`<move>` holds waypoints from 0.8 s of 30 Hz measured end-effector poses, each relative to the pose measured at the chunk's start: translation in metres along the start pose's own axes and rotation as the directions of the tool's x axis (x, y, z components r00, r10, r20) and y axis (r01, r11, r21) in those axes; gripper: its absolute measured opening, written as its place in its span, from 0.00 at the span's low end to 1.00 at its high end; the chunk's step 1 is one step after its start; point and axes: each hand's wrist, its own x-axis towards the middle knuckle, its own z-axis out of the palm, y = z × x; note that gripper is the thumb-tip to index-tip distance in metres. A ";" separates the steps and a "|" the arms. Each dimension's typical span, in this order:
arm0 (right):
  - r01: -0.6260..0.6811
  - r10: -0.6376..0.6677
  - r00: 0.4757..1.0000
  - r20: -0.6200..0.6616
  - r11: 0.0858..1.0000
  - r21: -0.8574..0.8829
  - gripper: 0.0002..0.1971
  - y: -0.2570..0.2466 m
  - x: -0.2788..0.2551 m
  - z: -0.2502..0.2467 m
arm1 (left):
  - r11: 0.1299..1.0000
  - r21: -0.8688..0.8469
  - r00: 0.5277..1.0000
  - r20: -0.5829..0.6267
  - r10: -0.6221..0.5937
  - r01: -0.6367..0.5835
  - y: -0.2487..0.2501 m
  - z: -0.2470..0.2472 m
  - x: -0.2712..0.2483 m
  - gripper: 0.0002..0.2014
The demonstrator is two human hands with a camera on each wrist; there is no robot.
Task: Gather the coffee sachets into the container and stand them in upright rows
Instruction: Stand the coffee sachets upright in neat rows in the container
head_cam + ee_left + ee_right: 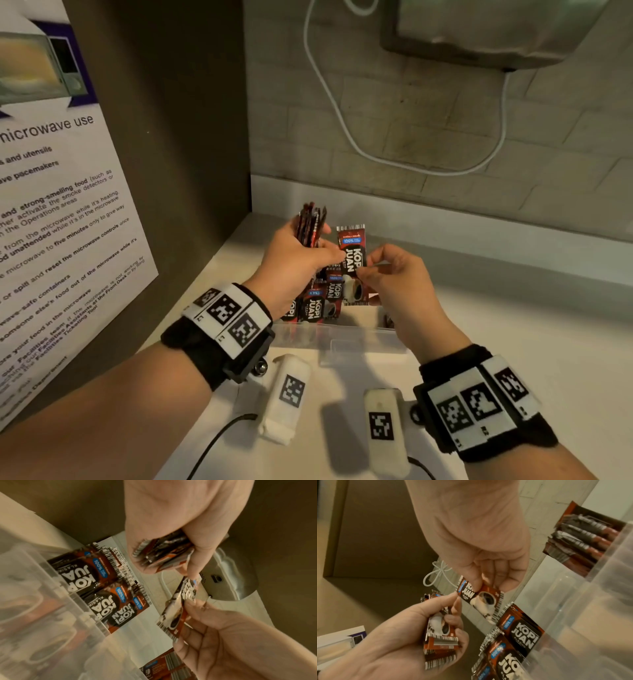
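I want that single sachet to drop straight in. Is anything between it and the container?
Nothing visible does. The right hand pinches the sachet above the container; upright sachets fill its left side, and the space under the right hand looks free.

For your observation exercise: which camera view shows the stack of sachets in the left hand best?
The right wrist view: the stack faces the camera, printed front and barcode edges visible in the left hand. The head view shows only its top edges behind the hand. The left wrist view shows blurred ends.
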 end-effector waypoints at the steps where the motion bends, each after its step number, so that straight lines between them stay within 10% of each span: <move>1: -0.013 0.013 1.000 -0.024 1.000 0.014 0.12 0.002 0.000 0.000 | 1.000 -0.028 1.000 -0.020 -0.007 0.007 -0.001 -0.001 0.000 0.14; 10: -0.131 0.120 0.991 -0.056 0.936 -0.328 0.09 0.029 0.020 0.014 | 0.892 -0.328 0.934 -0.063 -0.350 0.312 0.008 -0.032 0.005 0.09; 24: -0.126 0.141 0.990 -0.011 0.843 -0.524 0.11 0.062 0.057 0.030 | 0.790 -0.490 0.902 -0.016 -0.431 0.369 0.007 -0.051 0.001 0.07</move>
